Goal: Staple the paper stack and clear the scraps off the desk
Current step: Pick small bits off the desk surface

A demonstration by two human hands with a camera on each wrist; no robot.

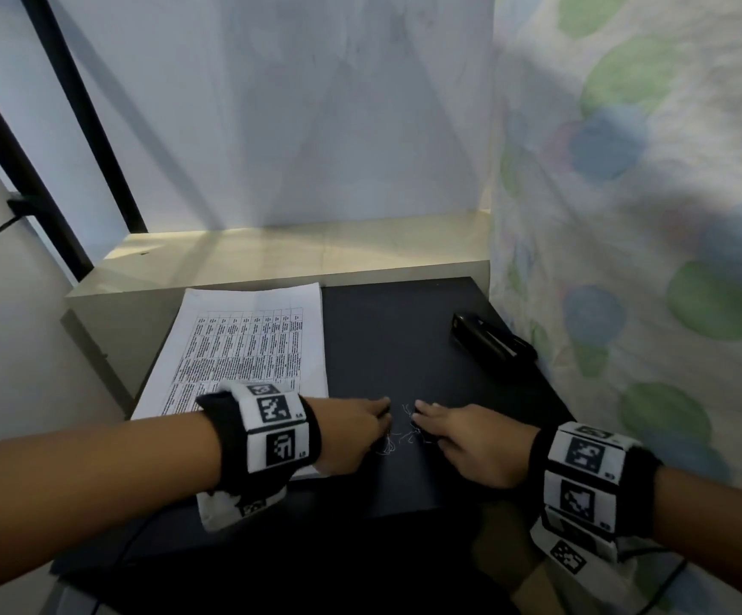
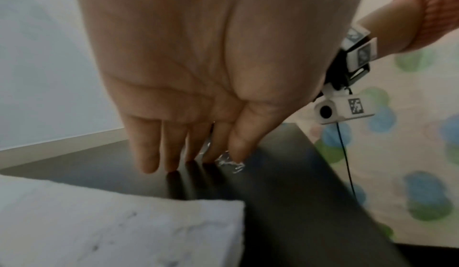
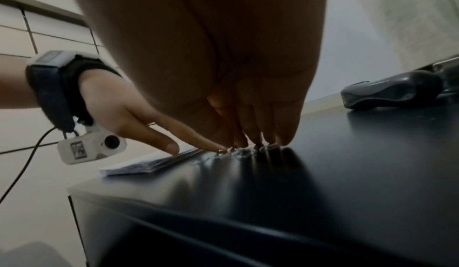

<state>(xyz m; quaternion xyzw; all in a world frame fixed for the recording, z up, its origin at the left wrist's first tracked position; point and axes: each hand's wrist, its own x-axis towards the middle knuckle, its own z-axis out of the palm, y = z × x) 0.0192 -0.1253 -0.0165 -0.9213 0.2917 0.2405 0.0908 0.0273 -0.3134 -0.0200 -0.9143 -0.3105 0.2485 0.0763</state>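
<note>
A white printed paper stack [image 1: 244, 348] lies on the left part of the black desk [image 1: 395, 330]. A black stapler [image 1: 491, 338] sits at the desk's right side, near the curtain. Thin silvery scraps [image 1: 398, 430] lie on the desk near its front edge. My left hand [image 1: 355, 430] and right hand [image 1: 462, 437] lie palm down with straight fingers on either side of the scraps, fingertips touching the desk. In the left wrist view the scraps [image 2: 229, 161] glint at my fingertips [image 2: 149, 165]. In the right wrist view the scraps [image 3: 236, 152] lie between both hands' fingertips.
A pale ledge [image 1: 298, 250] runs behind the desk below a white wall. A patterned curtain [image 1: 635, 215] hangs close along the right. Camera cables trail off both wrists past the desk's front edge.
</note>
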